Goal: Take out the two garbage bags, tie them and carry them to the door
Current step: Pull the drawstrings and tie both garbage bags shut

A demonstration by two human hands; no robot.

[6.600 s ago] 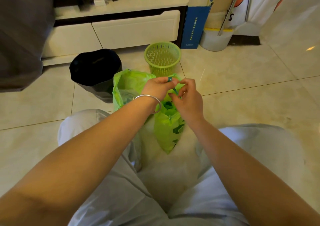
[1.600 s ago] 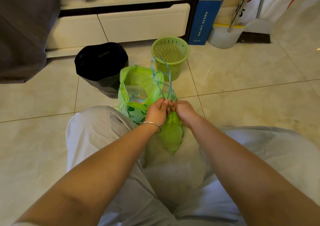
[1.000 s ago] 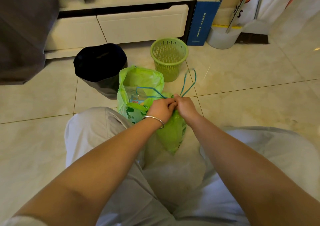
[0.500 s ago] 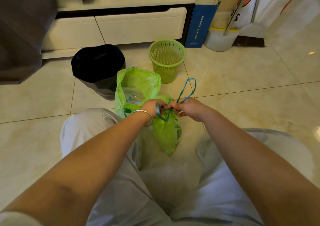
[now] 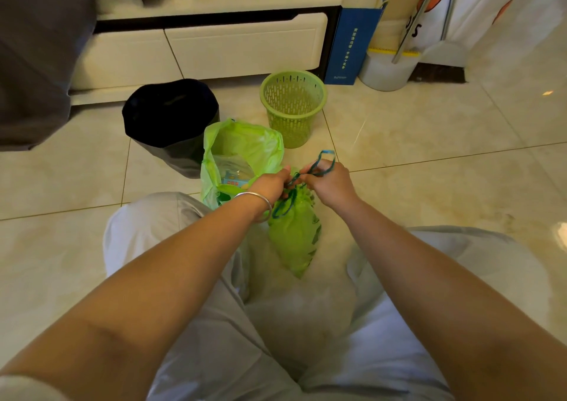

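Observation:
A small green garbage bag (image 5: 296, 235) stands on the floor between my knees, its neck gathered shut. My left hand (image 5: 271, 184) and my right hand (image 5: 329, 182) each pinch its blue drawstring (image 5: 319, 164) just above the neck. One loop sticks up past my right hand and another hangs below my left wrist. A second green garbage bag (image 5: 242, 145) stands open just behind, to the left, with packaging visible inside.
A green slotted basket (image 5: 291, 106) and a black-lined bin (image 5: 171, 121) stand behind the bags. A white low cabinet (image 5: 214, 50), a blue paper bag (image 5: 352, 41) and a white bucket (image 5: 386, 69) line the back. Grey fabric hangs at far left.
The drawstring loops, earlier pulled up high, have been drawn down and crossed near the bag's neck. My hands have moved slightly apart, pulling the string sideways.

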